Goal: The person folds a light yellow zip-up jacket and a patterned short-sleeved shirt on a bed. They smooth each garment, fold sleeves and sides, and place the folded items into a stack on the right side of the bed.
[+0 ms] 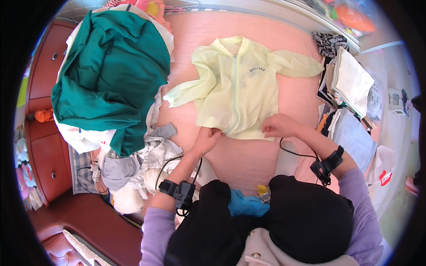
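A thin pale yellow zip jacket (257,95) lies front up on the pink bed sheet, its collar at the far side. Its left-hand sleeve is bent outward and down, while the other stretches to the right. My left hand (207,139) pinches the hem at the lower left corner, near the bottom of the zip. At the lower right corner, my right hand (280,126) has its fingers curled on the hem. Both hands are closed on the jacket's edge; the fingertips are partly hidden.
A heap with a green sweatshirt (120,75) on top rises at the left, with white and grey clothes (128,173) below it. Folded garments (350,84) are stacked at the right. A red-brown cabinet (46,146) stands far left. Bare pink sheet (244,159) lies before my knees.
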